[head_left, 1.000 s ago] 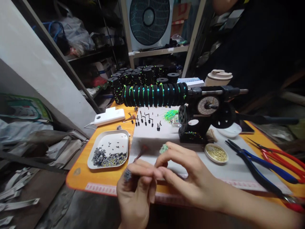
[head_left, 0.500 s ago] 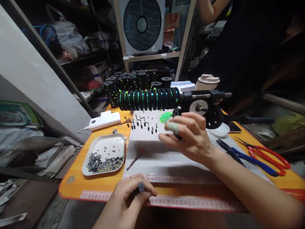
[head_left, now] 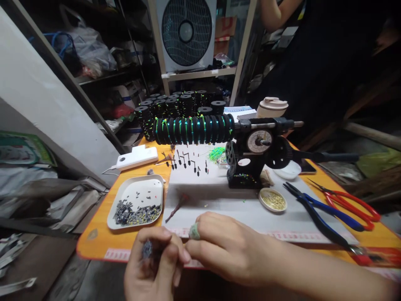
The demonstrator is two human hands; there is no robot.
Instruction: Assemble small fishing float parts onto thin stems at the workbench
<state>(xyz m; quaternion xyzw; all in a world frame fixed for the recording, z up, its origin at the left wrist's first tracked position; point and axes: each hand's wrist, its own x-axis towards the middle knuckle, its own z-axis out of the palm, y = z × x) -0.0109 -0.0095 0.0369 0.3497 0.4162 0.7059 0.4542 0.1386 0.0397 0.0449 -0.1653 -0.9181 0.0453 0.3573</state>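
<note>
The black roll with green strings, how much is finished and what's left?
Green and blue strands cross the black roll, and spools with green bits stand behind: those look done. The left hand, with a grey cluster, meets the right hand; fingers hide anything pinched. Left, perhaps: dark pieces in the tray and gold bits in the dish. How many are needed, I can't tell.

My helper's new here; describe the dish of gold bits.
Find the black machine on the orange table. Near the right of its base sits a small round dish; its gold bits set it apart from the white bowl behind it.
</note>
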